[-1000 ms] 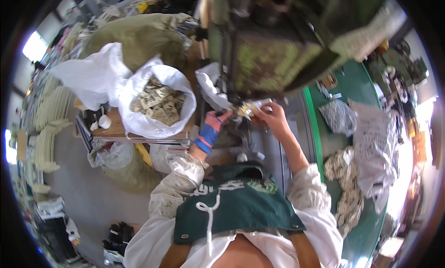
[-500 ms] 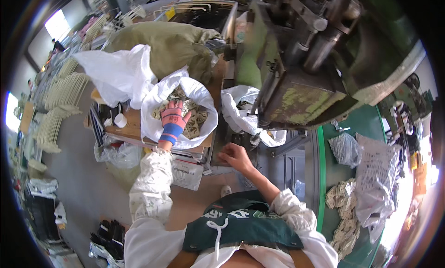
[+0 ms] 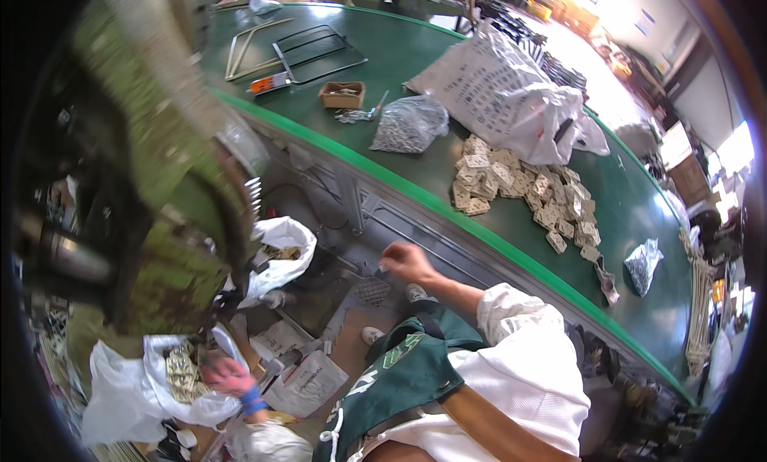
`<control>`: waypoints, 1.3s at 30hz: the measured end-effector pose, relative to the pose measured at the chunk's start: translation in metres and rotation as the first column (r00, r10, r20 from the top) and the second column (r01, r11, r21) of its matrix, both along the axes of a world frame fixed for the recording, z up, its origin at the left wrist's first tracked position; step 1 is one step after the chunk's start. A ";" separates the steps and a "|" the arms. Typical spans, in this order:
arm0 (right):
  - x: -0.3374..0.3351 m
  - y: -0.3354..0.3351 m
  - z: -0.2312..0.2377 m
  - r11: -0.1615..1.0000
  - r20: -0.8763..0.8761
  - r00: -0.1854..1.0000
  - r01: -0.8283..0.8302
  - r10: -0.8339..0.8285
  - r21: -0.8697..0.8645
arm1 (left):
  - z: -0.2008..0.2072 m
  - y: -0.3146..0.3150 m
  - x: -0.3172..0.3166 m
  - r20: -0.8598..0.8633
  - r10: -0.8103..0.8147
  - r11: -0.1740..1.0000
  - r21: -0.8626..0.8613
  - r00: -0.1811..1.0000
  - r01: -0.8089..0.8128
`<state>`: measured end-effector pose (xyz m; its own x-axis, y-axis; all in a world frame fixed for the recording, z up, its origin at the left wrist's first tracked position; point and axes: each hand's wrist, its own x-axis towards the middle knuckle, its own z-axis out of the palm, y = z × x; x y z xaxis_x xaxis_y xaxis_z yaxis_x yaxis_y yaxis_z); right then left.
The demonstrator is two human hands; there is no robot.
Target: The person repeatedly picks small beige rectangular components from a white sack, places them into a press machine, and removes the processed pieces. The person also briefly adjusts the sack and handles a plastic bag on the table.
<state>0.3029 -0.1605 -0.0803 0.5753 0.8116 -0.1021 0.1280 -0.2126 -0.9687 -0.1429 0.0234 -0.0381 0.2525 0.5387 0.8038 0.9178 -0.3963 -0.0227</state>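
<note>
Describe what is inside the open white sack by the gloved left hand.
The white sack holds a heap of pale flat pieces. The left hand covers part of the opening, and whatever lies beneath the top pieces cannot be seen.

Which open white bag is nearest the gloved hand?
The lower-left white bag, holding pale plates: the left hand is at its opening. The upper white bag sits apart from that hand.

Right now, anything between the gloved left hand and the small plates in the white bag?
Nothing visible. The gloved left hand is at the open mouth of the white bag, right beside the small plates. The hand is blurred, so I can't tell whether it touches them.
</note>
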 end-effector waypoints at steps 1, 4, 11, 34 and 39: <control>0.024 -0.015 0.009 0.980 0.185 0.962 0.196 -0.199 0.032 | -0.030 -0.016 0.019 0.156 -0.127 0.975 -0.160 0.980 0.152; 0.129 -0.068 -0.015 0.852 0.671 0.571 0.490 -0.473 0.184 | -0.037 -0.081 0.142 0.248 -0.459 0.803 -0.296 0.854 0.517; 0.263 -0.121 -0.052 0.884 0.891 0.315 0.435 -0.327 0.171 | 0.005 -0.138 0.286 0.229 -0.732 0.562 -0.328 0.641 0.759; 0.270 0.018 0.037 0.619 0.669 0.469 0.285 0.576 -0.732 | -0.013 -0.164 0.287 0.469 -0.328 0.674 -0.493 0.820 0.551; 0.180 0.103 0.039 0.912 0.831 0.379 -0.125 0.408 -0.391 | -0.050 -0.135 0.255 0.719 0.063 0.520 -0.615 0.692 0.592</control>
<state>0.4833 -0.0579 -0.0415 0.2104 0.9702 0.1200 0.9632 -0.1848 -0.1949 0.1122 -0.1117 -0.0878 0.1619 0.9807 0.1095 0.4100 -0.1678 0.8965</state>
